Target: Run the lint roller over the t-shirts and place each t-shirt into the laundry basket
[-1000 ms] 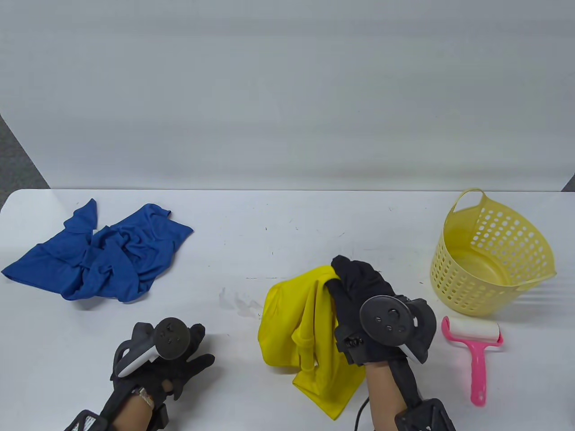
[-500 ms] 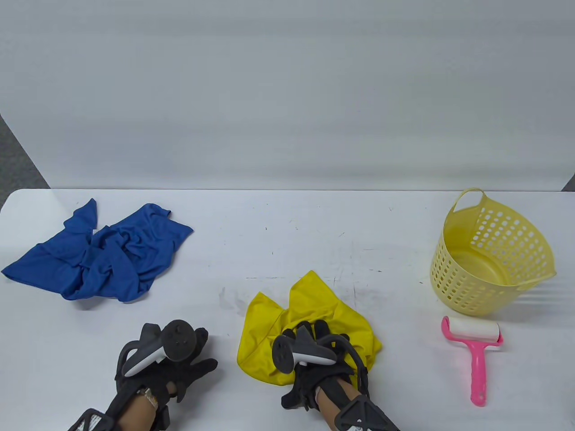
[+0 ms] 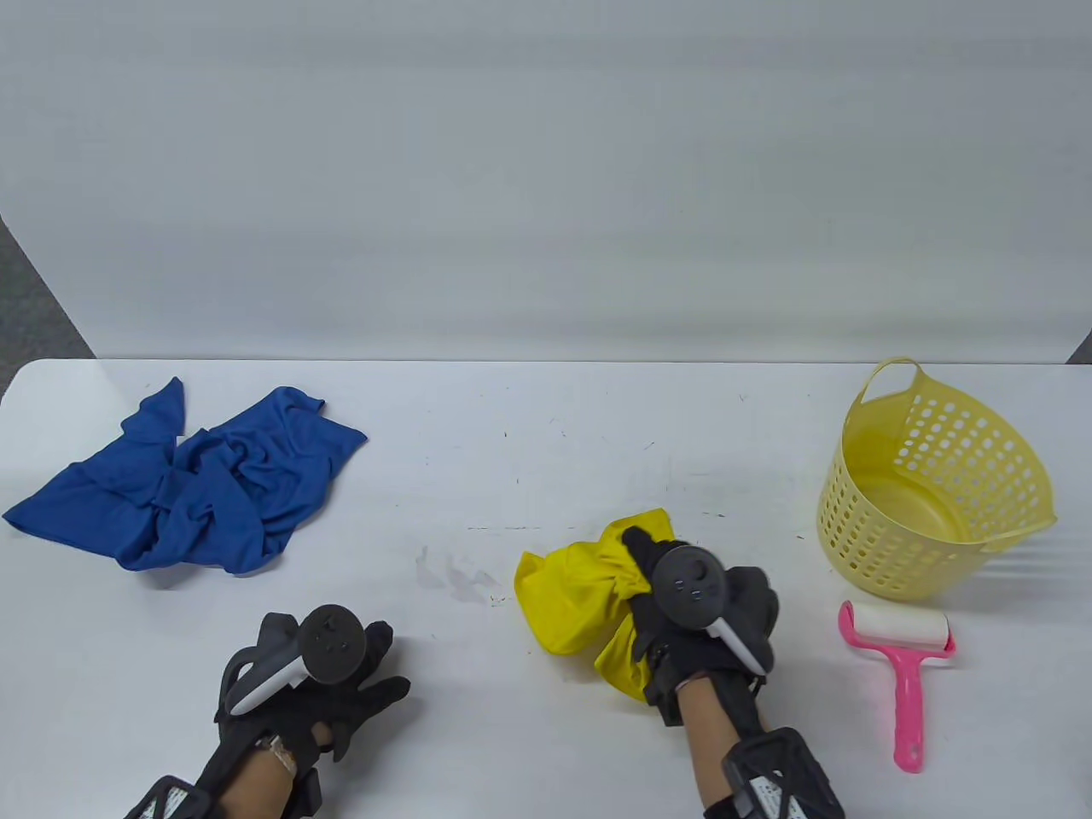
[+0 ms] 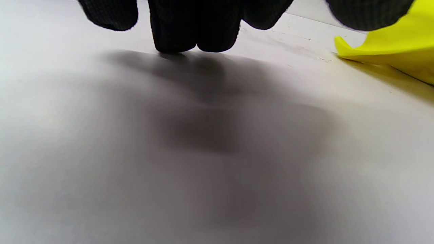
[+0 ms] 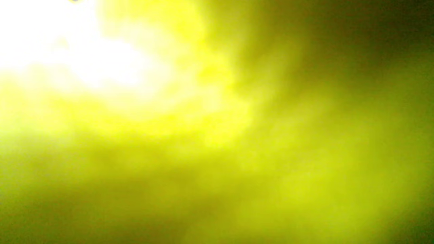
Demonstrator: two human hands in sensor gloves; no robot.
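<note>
The right hand lies on one shirt; roller and basket right of it, other shirt far left.

A white table with rounded far corners fills the lower half of the table view, its top marked with faint scuffs and smudges. Behind the table stands a plain pale wall. Dark grey floor shows past the table's far left corner.
</note>
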